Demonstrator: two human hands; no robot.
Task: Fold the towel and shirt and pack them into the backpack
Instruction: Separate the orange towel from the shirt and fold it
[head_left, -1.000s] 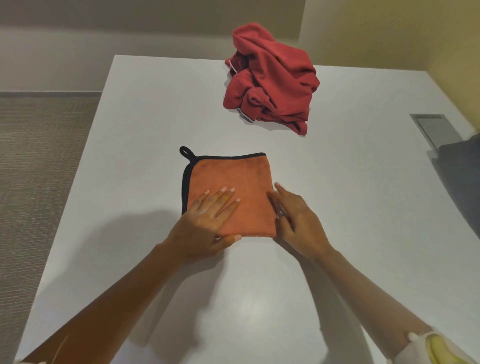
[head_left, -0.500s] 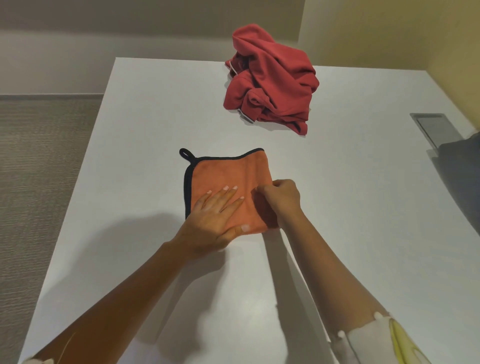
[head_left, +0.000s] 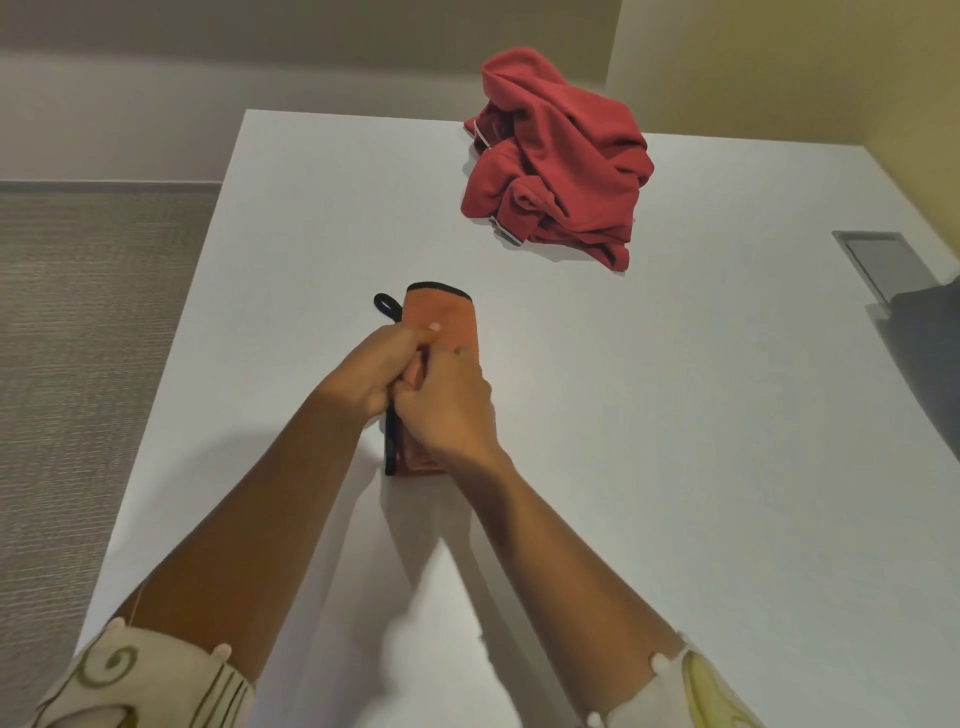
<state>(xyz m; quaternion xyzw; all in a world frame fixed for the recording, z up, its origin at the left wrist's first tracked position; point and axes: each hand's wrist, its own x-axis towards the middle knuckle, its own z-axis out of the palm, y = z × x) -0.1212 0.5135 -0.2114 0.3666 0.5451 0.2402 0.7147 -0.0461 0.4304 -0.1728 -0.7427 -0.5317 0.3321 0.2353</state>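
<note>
An orange towel (head_left: 447, 317) with black trim and a hanging loop lies folded into a narrow strip in the middle of the white table (head_left: 675, 415). My left hand (head_left: 371, 371) grips the strip's left edge with curled fingers. My right hand (head_left: 447, 410) lies over the strip's middle, fingers curled round the cloth, touching the left hand. A crumpled red shirt (head_left: 561, 161) is heaped at the far side of the table. A dark backpack (head_left: 930, 332) shows only partly at the right edge.
A grey rectangular panel (head_left: 883, 260) is set into the table at the far right, beside the backpack. Carpet floor lies beyond the table's left edge. A yellow wall rises behind and to the right.
The right hand has pulled the towel's right half over to the left, turning the square into a narrow strip. The left hand went from pressing flat to gripping the edge.
</note>
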